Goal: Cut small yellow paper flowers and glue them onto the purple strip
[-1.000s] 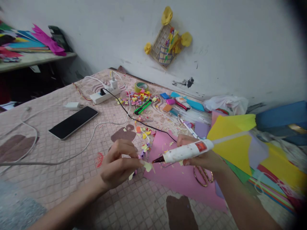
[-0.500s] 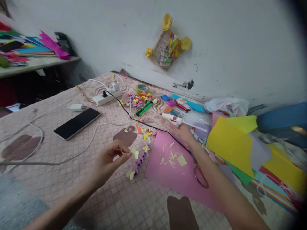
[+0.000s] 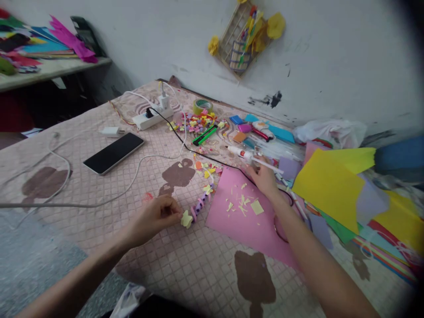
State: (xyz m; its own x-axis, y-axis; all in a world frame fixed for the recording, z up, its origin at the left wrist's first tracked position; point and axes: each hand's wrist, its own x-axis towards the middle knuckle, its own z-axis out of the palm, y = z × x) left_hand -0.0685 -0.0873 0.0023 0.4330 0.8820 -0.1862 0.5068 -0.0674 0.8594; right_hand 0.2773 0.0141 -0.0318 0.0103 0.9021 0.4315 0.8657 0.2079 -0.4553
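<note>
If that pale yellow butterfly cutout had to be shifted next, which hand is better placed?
Probably the left hand: it appears to pinch the butterfly cutout by its edge. The right hand is farther away, beside the white glue gun.

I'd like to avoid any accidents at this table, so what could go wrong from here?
The black cord runs by the right hand; it might catch and tug the glue gun if it's attached. If the gun is hot, its tip could mark the cloth. The left hand could bend the thin paper butterfly at its fingertips.
</note>
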